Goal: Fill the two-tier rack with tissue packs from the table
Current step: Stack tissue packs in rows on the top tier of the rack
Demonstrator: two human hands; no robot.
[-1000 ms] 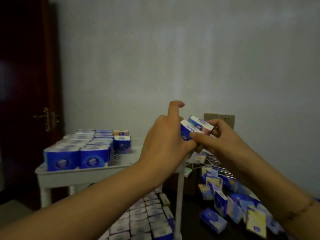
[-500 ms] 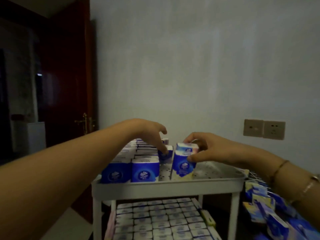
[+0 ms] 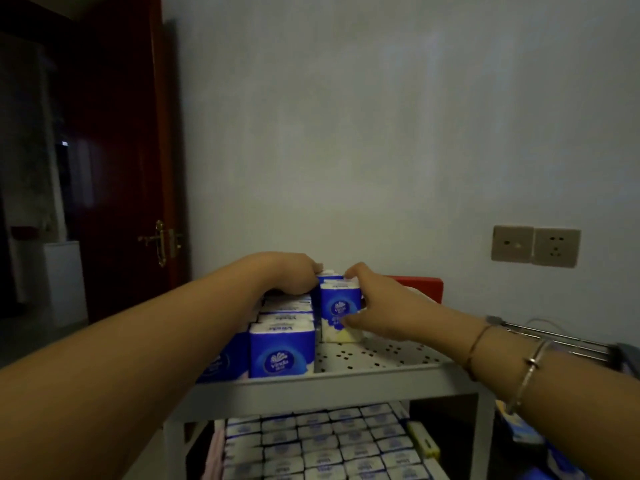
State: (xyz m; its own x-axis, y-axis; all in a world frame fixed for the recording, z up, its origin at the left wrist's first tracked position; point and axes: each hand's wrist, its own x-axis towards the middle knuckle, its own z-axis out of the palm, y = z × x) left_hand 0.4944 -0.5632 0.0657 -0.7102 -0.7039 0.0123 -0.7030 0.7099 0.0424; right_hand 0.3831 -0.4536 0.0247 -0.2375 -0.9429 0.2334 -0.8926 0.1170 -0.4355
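Our right hand (image 3: 379,308) pinches a soft blue-white tissue pack (image 3: 339,311) w/ curled fingers on the holey grey plastic rack (image 3: 381,355); left hand (image 3: 294,275) lies on top of packed rows, fingers hidden, can't tell.

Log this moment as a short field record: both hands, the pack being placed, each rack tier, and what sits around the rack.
left hand: rests on top of the packed rows, fingers at the back pack
right hand: grips the upright tissue pack, thumb low, fingers on top
top tier: left side filled with standing packs, right side bare perforated shelf
bottom tier: packed with rows of packs
background: red object behind the rack, wall sockets, brown door
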